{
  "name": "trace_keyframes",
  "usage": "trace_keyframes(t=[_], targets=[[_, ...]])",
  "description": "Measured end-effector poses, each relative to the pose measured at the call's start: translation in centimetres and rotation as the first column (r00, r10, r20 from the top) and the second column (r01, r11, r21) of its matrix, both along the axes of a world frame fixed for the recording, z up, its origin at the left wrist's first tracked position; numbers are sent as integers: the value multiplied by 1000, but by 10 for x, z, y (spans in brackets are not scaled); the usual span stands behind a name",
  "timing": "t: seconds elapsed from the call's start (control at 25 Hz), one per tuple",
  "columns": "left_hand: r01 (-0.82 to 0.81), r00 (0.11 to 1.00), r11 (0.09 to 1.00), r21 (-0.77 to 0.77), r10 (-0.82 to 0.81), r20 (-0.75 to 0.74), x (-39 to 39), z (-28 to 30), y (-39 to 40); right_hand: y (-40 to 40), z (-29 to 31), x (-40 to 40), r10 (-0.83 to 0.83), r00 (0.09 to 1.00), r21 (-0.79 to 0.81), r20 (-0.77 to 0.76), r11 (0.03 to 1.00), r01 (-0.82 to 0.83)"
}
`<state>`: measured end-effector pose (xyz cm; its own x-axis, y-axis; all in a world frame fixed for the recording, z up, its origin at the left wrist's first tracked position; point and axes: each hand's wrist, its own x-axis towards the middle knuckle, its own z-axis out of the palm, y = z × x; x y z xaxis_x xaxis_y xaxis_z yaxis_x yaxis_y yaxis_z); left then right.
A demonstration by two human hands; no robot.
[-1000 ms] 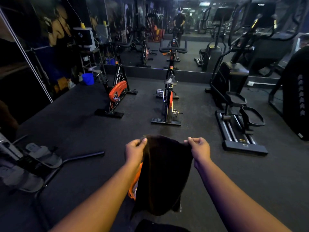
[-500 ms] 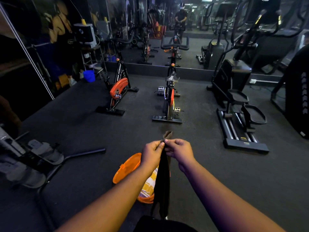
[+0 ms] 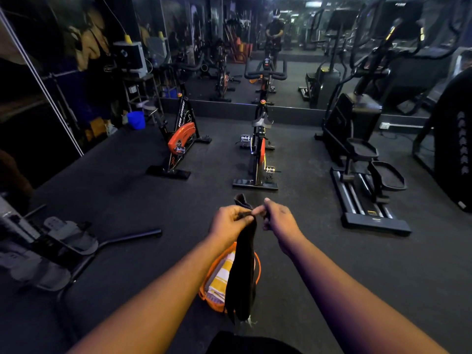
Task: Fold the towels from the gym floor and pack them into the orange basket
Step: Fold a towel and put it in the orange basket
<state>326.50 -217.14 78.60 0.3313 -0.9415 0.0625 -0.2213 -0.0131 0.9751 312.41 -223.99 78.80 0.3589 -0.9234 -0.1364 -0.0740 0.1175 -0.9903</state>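
The dark towel (image 3: 242, 267) hangs as a narrow doubled strip, its long axis running straight down from the 2 hands toward the person's body, with the top corners gathered above the knuckles. The left hand (image 3: 229, 221) grips the gathered top edge, its fingers (image 3: 246, 218) curled round the cloth, and looks to bear the weight. The right hand (image 3: 277, 217) sits just beside it, thumb and forefinger pinching the same edge at the top, the other fingers loosely bent; whether that pinch is firm is hard to tell. Directly beneath the strip stands the orange basket (image 3: 257, 272) on the gym floor (image 3: 127, 200), with a yellow-and-white striped towel (image 3: 221, 273) already lying inside it, and the strip's lower end drops past the basket's near rim. The left hand is the one on the towel's axis, so the next fold probably calls for the right hand to travel down the strip and bring the lower end up, halving its length before lowering it in.
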Motion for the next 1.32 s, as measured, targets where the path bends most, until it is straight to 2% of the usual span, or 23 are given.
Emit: trace_keyframes(t=[0.08,0.16,0.24,0.32,0.48,0.56,0.64,0.68,0.72,0.8,0.88,0.92,1.0,1.12,1.16,1.24,1.32], targets=[[69,997,998,-11,-68,47,7,13,1,-10,4,-10,-34,996,-207,-85,978,15],[137,988,990,-42,-133,76,15,27,2,-22,6,-23,44,942,-444,-334,874,-199],[168,982,984,-63,-162,93,24,38,1,-30,10,-32,71,861,-528,-504,763,-372],[165,982,983,-78,-156,102,31,47,0,-36,16,-37,37,831,-558,-554,725,-404],[129,986,986,-103,-116,124,43,56,-2,-43,20,-42,-93,755,-555,-649,737,-387],[111,984,988,-104,-94,149,47,58,-2,-45,21,-42,-174,621,-529,-765,720,-450],[34,983,993,-114,-13,182,53,57,-4,-49,20,-47,-229,407,-426,-884,751,-504],[-22,980,994,-111,43,194,57,56,-5,-52,22,-53,-242,337,-388,-910,786,-482],[-73,976,992,-99,91,199,62,54,-6,-54,25,-58,-253,317,-376,-914,819,-432],[-122,965,991,-60,133,225,69,50,-7,-58,32,-68,-318,328,-427,-890,832,-353],[-173,926,984,-34,174,334,73,45,-9,-59,39,-68,-454,366,-570,-812,749,-338],[-220,902,975,-29,215,375,74,44,-11,-58,43,-65,-492,431,-636,-757,706,-311],[-287,902,958,-19,277,330,77,43,-15,-56,48,-59,-443,616,-678,-651,705,-208],[-275,959,960,41,272,78,74,45,-20,-54,55,-54,-308,860,-565,-407,825,28],[-254,967,966,54,253,29,71,46,-22,-52,59,-52,-300,903,-501,-308,858,114],[-224,974,974,31,223,48,60,49,-25,-50,68,-46,-296,943,-373,-151,901,223],[-134,988,991,-25,136,77,48,52,-26,-47,76,-40,-227,974,-288,-4,933,216]])
